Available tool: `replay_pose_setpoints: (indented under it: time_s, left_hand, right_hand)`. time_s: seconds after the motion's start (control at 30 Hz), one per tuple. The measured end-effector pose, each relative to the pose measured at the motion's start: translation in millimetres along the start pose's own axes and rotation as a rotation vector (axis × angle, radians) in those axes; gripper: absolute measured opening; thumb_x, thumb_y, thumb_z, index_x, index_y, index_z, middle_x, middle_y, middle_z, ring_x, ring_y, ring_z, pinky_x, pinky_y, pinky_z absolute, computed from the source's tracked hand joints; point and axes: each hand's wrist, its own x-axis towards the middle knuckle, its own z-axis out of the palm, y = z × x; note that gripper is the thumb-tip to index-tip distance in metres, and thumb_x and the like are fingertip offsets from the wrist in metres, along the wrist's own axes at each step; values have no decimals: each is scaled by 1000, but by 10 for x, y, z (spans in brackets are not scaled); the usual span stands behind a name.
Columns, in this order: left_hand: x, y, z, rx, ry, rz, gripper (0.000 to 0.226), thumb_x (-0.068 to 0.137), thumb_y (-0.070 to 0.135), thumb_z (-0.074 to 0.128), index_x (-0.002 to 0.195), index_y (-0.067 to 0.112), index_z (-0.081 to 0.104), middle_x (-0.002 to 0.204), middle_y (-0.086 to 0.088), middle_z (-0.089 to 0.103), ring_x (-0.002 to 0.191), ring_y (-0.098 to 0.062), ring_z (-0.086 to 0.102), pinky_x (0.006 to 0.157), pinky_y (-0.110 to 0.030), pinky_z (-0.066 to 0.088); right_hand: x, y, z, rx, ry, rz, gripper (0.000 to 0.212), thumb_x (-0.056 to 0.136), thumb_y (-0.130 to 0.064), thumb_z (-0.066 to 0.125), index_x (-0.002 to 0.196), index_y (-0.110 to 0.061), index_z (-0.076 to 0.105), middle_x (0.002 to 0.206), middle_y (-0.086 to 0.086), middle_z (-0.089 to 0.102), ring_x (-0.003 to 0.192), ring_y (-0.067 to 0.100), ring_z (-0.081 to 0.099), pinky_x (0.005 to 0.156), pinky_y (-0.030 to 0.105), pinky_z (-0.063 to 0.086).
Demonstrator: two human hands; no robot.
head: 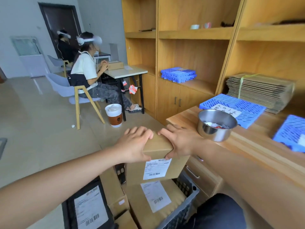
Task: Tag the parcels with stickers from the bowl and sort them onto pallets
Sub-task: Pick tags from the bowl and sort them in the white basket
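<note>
While it is held over the black plastic crate [184, 200], the brown cardboard parcel with white shipping label [158, 146] is gripped at its top by both hands. Left hand [135, 144]: fingers curled over top panel, thumb pressed on label-side face. Right hand [179, 142]: fingers slightly spread over far top edge, thumb tip at the label's upper corner. More labelled cardboard parcels [153, 195] lie in the crate below. Round steel bowl [214, 135] with paper stickers [214, 125] stands on the wooden counter [247, 146], just right of the right hand. Blue slatted plastic pallets [247, 113] sit beyond the bowl.
</note>
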Motion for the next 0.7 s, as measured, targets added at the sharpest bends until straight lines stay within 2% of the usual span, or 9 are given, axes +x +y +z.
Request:
replay_pose_setpoints:
  time_s: [0.13, 0.23, 0.37, 0.5, 0.6, 0.7]
  left_hand:
    - [92, 139, -702, 76, 85, 109, 67, 77, 62, 68, 124, 40, 26, 142, 10, 30, 131, -19, 32, 115, -43, 26]
    - [181, 265, -1152, 103, 201, 170, 71, 76, 65, 68, 129, 42, 26, 142, 11, 28, 133, -19, 33, 115, -41, 24]
    - [432, 596, -1509, 81, 276, 232, 79, 75, 66, 70, 137, 48, 26, 148, 10, 27, 136, -20, 30, 113, -42, 28]
    - [774, 1180, -1665, 27, 305, 382, 83, 77, 62, 71, 145, 51, 24, 149, 9, 26, 139, -19, 24, 111, -42, 33]
    - [1038, 1613, -1678, -100, 261, 496, 82, 76, 58, 76, 143, 53, 28, 144, 11, 28, 134, -16, 24, 107, -43, 39]
    - [1301, 2098, -1607, -190, 210, 604, 83, 73, 58, 80, 140, 57, 30, 141, 13, 32, 132, -15, 26, 108, -47, 39]
  right_hand:
    - [-313, 90, -569, -104, 173, 66, 94, 64, -74, 73, 139, -43, 25, 126, -6, 41, 121, 23, 41, 104, 53, 37]
    - [-610, 147, -960, -144, 255, 150, 89, 64, -75, 72, 136, -46, 28, 123, -7, 42, 120, 23, 40, 103, 52, 37]
    - [-1119, 266, -1363, -190, 325, 294, 86, 65, -73, 73, 135, -46, 32, 125, -7, 42, 119, 21, 39, 101, 46, 37]
    - [-1798, 485, -1619, -205, 334, 459, 85, 62, -73, 72, 132, -48, 31, 127, -7, 43, 125, 24, 39, 105, 49, 37]
    - [-2265, 622, -1703, -202, 296, 573, 85, 62, -69, 75, 132, -50, 31, 132, -8, 43, 130, 23, 36, 107, 51, 36]
    - [-2744, 742, -1694, -190, 250, 695, 83, 64, -67, 76, 132, -52, 31, 129, -10, 44, 127, 21, 37, 105, 47, 36]
